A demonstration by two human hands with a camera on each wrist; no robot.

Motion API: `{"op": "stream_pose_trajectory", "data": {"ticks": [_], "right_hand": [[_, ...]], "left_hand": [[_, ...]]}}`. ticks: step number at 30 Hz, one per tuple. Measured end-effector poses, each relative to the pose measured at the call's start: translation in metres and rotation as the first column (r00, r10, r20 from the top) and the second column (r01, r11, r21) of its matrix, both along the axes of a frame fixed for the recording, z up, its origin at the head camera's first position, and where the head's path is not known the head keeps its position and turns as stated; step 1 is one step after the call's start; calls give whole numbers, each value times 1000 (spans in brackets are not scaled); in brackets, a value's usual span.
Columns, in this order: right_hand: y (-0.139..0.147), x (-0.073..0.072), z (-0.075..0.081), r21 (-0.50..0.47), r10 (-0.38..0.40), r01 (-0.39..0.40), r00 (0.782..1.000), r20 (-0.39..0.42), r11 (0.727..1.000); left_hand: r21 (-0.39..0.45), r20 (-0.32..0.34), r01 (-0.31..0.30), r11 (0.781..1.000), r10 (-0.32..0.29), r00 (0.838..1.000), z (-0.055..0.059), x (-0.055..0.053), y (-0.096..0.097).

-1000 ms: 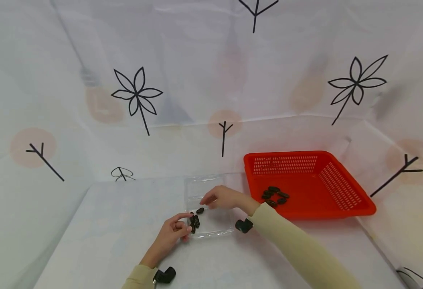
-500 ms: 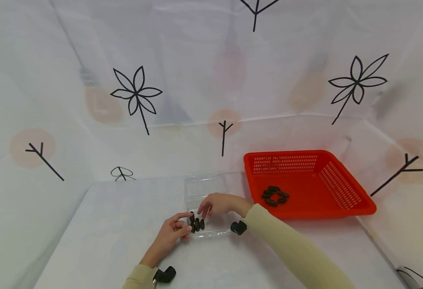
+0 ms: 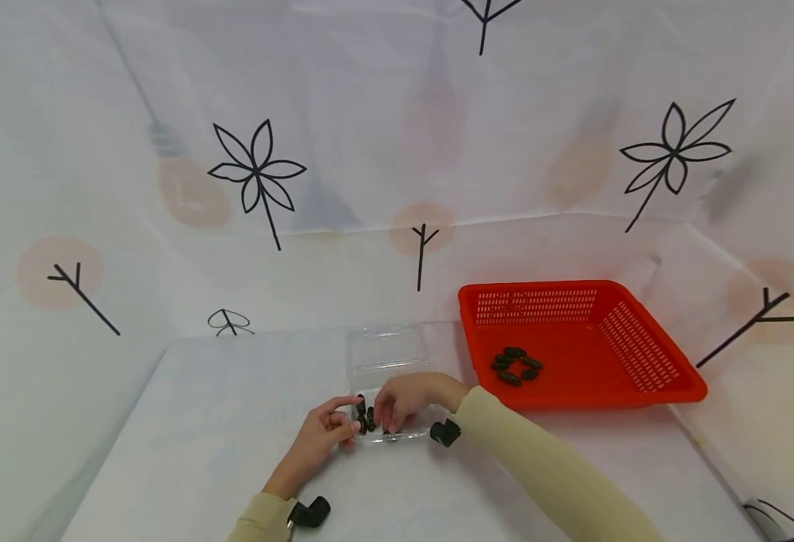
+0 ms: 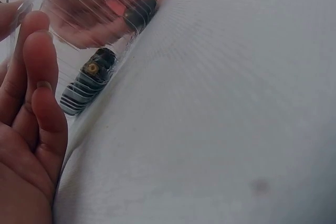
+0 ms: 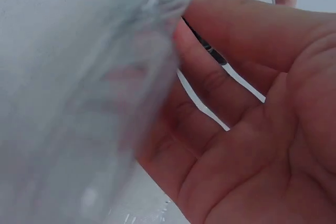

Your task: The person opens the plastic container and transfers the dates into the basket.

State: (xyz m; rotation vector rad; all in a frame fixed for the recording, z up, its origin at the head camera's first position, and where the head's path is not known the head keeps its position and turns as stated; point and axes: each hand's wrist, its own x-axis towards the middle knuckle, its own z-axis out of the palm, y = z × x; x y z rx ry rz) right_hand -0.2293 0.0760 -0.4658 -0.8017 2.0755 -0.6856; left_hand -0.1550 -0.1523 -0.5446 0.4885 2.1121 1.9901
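A clear hinged plastic box (image 3: 388,366) lies open on the white table. Dark, glossy oblong pieces, date-like (image 3: 371,419), stand in a group along its left side. My left hand (image 3: 322,429) holds the box's left edge, index finger and thumb reaching over the rim beside them. In the left wrist view its other fingers lie along the ribbed outer wall. My right hand (image 3: 406,397) is inside the box near the front wall, pinching one dark oblong piece (image 4: 140,13) at its fingertips. The right wrist view is partly covered by the blurred plastic wall.
To the right stands a red plastic basket (image 3: 593,354) with perforated sides. Several more dark oblong pieces (image 3: 515,366) lie in a ring at its left end. A white patterned cloth (image 3: 342,188) hangs behind and at both sides.
My right hand has come forward, from the middle of the box to its front wall. A dark piece stood beside the group, then went to the front with the hand. My left hand stays put.
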Motion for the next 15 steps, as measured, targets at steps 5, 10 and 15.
{"op": "stream_pose_trajectory", "data": {"ticks": [5,10,15], "right_hand": [[0,0,-1,23,10,-10,999,32,1000],[1,1,-1,67,25,-26,999,25,997],[3,0,-2,74,16,-18,999,31,997]], "left_hand": [[3,15,9,1000,-10,1000,1,-1,0],[13,33,12,1000,-13,999,17,5,2],[12,21,9,1000,-9,1000,31,10,5]]}}
